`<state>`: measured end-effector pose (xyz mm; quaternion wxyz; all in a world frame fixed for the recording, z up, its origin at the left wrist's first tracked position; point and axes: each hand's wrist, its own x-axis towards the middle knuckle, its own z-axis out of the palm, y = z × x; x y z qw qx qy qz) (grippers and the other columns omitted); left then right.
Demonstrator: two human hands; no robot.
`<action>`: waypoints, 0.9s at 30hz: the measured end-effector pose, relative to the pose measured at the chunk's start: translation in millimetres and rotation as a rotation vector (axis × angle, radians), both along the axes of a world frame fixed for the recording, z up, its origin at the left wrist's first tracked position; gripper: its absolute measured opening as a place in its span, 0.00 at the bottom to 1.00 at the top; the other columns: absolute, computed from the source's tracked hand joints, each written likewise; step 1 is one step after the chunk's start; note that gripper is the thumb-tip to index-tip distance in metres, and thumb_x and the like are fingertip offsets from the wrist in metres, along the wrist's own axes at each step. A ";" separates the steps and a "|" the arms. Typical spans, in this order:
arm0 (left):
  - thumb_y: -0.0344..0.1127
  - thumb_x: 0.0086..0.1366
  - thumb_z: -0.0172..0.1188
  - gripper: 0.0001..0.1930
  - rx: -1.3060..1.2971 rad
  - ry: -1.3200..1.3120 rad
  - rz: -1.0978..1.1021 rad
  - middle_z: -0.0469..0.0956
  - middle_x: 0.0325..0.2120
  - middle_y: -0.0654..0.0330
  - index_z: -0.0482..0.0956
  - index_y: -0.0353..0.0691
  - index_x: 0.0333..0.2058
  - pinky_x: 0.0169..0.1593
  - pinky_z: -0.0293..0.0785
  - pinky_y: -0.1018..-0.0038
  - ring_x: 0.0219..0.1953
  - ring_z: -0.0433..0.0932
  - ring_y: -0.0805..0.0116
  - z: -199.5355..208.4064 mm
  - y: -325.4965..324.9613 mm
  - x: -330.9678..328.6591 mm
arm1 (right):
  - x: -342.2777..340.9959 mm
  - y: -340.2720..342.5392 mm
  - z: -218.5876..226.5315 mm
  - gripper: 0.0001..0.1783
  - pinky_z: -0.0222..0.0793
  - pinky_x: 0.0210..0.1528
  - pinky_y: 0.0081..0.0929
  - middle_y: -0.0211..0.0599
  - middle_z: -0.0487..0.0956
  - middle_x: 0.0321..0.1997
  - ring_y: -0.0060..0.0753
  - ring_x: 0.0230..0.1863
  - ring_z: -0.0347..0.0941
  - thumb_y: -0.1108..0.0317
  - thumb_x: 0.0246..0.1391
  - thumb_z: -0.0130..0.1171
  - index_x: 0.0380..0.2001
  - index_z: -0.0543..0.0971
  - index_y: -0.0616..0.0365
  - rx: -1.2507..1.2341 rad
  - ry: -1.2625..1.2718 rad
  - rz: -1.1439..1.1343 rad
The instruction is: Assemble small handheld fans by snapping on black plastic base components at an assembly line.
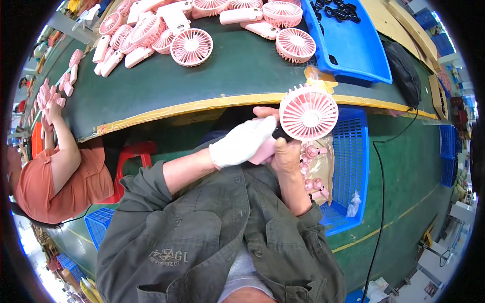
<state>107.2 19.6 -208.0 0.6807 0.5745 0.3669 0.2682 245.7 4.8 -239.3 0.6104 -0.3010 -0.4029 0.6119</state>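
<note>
Dark-green jacket (197, 230) nearest; left hand (243, 142) and right hand (288, 155) curl round a pink handheld fan (309, 118), probably light, stiff; I'd grip its handle (262, 153).

Pink fan (309, 112), apparently in both hands (244, 142)

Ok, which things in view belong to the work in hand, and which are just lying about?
Seemingly part of the job:
pink handheld fan between gloved left hand and bare right hand
loose pink fans on green tabletop
black parts in blue tray
more pink fans in blue basket

Apparently just lying about:
black cable
black bag-like item
crumpled plastic scrap
</note>
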 end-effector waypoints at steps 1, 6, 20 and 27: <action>0.45 0.73 0.40 0.19 -0.395 -0.148 -0.006 0.72 0.14 0.62 0.72 0.34 0.35 0.23 0.70 0.75 0.18 0.74 0.69 -0.4 -1.4 2.1 | 5.1 5.3 -7.4 0.49 0.75 0.47 0.34 0.51 0.76 0.52 0.37 0.46 0.77 0.33 0.40 0.67 0.50 0.73 0.68 0.045 0.037 0.066; 0.46 0.66 0.54 0.15 0.362 0.139 0.028 0.78 0.24 0.58 0.74 0.39 0.39 0.25 0.76 0.70 0.22 0.80 0.63 9.8 -0.3 6.2 | 13.9 15.7 -2.8 0.63 0.72 0.55 0.50 0.57 0.72 0.55 0.49 0.56 0.71 0.18 0.29 0.58 0.58 0.68 0.61 -0.030 0.152 0.249; 0.46 0.41 0.75 0.30 1.234 0.442 0.207 0.76 0.40 0.50 0.76 0.37 0.41 0.46 0.74 0.60 0.44 0.76 0.49 34.6 42.6 10.5 | 95.2 -13.0 -52.3 0.13 0.64 0.57 0.54 0.38 0.74 0.33 0.50 0.48 0.74 0.62 0.56 0.61 0.41 0.73 0.53 0.128 0.235 -0.087; 0.43 0.41 0.74 0.35 1.491 0.793 0.210 0.70 0.52 0.47 0.72 0.33 0.47 0.59 0.66 0.59 0.56 0.68 0.47 42.4 144.2 17.6 | 214.9 -112.3 -274.0 0.29 0.74 0.32 0.29 0.35 0.77 0.35 0.32 0.37 0.75 0.62 0.48 0.70 0.51 0.73 0.63 -0.961 -0.315 -0.600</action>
